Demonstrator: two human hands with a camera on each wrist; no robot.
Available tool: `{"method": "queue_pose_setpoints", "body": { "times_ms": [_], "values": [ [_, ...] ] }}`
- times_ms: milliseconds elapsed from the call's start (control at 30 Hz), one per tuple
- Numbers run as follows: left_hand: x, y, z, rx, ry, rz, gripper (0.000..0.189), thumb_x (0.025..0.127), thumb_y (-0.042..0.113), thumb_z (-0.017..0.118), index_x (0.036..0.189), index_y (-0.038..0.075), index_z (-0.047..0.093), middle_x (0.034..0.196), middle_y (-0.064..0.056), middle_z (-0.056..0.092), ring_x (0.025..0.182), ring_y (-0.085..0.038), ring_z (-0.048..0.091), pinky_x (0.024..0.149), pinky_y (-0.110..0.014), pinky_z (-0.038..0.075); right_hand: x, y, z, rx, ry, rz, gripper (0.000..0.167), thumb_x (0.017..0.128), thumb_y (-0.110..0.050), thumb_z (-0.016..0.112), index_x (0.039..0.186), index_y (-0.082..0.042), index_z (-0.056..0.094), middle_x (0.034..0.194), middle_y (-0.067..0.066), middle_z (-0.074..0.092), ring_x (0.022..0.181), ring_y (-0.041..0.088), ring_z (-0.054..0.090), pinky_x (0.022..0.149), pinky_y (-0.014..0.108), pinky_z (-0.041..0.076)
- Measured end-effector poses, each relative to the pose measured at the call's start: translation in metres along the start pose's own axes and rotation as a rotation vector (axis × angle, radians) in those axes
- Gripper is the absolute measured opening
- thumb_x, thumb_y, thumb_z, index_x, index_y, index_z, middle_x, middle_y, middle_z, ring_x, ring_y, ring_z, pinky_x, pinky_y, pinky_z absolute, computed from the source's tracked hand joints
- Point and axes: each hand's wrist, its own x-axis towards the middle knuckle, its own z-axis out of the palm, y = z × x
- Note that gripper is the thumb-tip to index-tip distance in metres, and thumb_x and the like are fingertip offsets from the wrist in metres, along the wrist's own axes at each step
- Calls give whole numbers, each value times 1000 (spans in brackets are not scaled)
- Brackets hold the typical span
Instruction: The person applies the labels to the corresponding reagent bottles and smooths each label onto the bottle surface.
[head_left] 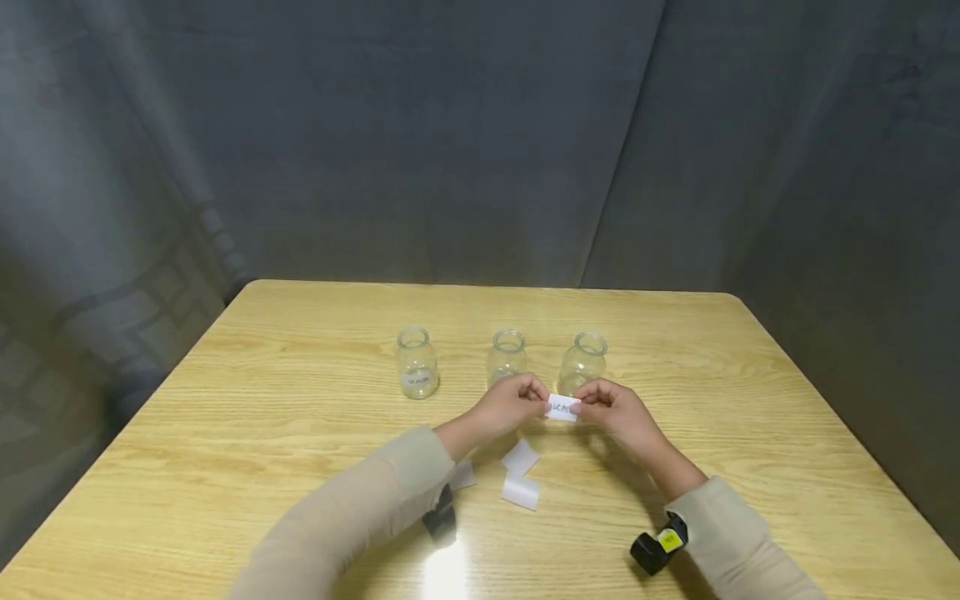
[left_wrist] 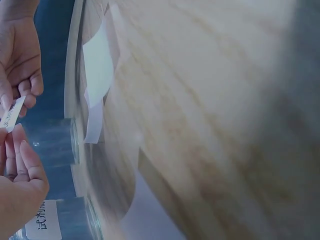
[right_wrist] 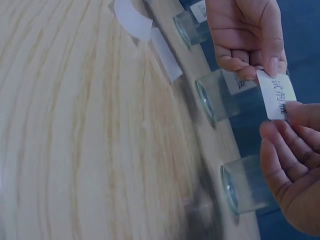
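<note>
Between the fingertips of both hands is a small white label (head_left: 562, 407) with handwritten characters. My left hand (head_left: 510, 403) pinches its left edge, and my right hand (head_left: 619, 418) pinches the right edge. Behind them three clear glass jars stand upright in a row. The left jar (head_left: 413, 354) bears a white written label on its front. The middle jar (head_left: 507, 350) is partly covered by the left hand; a label (right_wrist: 237, 82) on it shows in the right wrist view. Just behind the held label stands the right jar (head_left: 583, 360), with no label visible on its seen part.
Curled white paper pieces (head_left: 520, 491) lie on the wooden table (head_left: 300, 400) in front of the hands, one (head_left: 462, 475) partly behind the left forearm. Dark devices sit at the wrists, the right one (head_left: 658, 543) with a yellow patch. A grey curtain (head_left: 450, 150) hangs behind the table.
</note>
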Motion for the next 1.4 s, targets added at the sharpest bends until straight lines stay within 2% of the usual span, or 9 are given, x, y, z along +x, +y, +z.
{"method": "queue_pose_setpoints", "body": {
  "times_ms": [100, 200, 233, 467, 600, 700, 867, 1100, 1400],
  "values": [
    [5, -1, 3, -24, 13, 6, 6, 80, -1, 56, 85, -1, 54, 72, -4, 53, 77, -32, 56, 68, -36, 49, 1, 4, -3, 49, 14, 8, 17, 79, 3, 56, 90, 14, 49, 74, 7, 53, 65, 12, 53, 64, 31, 50],
    [9, -3, 6, -14, 28, 13, 6, 79, -1, 57, 84, -1, 54, 71, -4, 53, 75, -31, 56, 66, -34, 49, 2, 7, -4, 70, 43, 1, 16, 79, 6, 54, 90, 16, 47, 72, 6, 53, 64, 11, 54, 63, 29, 50],
    [12, -7, 8, -7, 34, 19, 6, 79, -1, 57, 84, -1, 54, 71, -4, 53, 73, -28, 57, 64, -31, 49, 2, 8, -4, 68, 52, 4, 16, 79, 7, 54, 90, 16, 47, 72, 6, 52, 64, 11, 54, 63, 28, 50],
    [22, -4, 18, 32, 75, 22, 4, 80, 0, 56, 82, -2, 55, 69, -4, 55, 69, -23, 59, 61, -25, 50, 5, 12, -11, -19, 94, 34, 15, 80, 2, 56, 87, 13, 50, 75, 7, 54, 68, 11, 52, 64, 28, 49],
    [26, -1, 24, 143, 100, 22, 3, 79, 3, 57, 80, 0, 56, 67, -1, 55, 61, -15, 57, 51, -18, 46, 8, 17, -15, -72, 117, 50, 16, 80, -3, 57, 87, 11, 51, 73, 5, 54, 70, 15, 52, 63, 27, 48],
    [30, 2, 27, 242, 127, 29, 4, 78, 4, 59, 76, 3, 56, 63, 1, 53, 53, -8, 50, 44, -15, 40, 10, 20, -18, -95, 138, 46, 17, 81, -5, 57, 87, 10, 51, 72, 5, 53, 69, 17, 51, 60, 26, 46],
    [34, 5, 32, 365, 166, 34, 6, 79, 4, 58, 73, 5, 56, 59, 3, 51, 46, -5, 42, 38, -13, 35, 14, 24, -20, -91, 166, 44, 15, 82, -3, 56, 86, 10, 51, 72, 4, 53, 68, 17, 51, 56, 24, 45],
    [38, 8, 37, 469, 207, 24, 5, 79, 7, 59, 74, 6, 58, 59, 5, 52, 44, -5, 42, 38, -13, 35, 18, 28, -23, -114, 201, 41, 16, 82, -5, 56, 87, 10, 52, 74, 4, 53, 68, 14, 50, 57, 24, 45],
    [42, 8, 41, 579, 275, 2, 5, 77, 10, 60, 72, 10, 60, 61, 7, 53, 51, -5, 45, 46, -14, 37, 21, 31, -22, -109, 242, 38, 19, 81, -5, 58, 90, 11, 52, 75, 5, 54, 64, 6, 49, 58, 23, 46]
  ]
}}
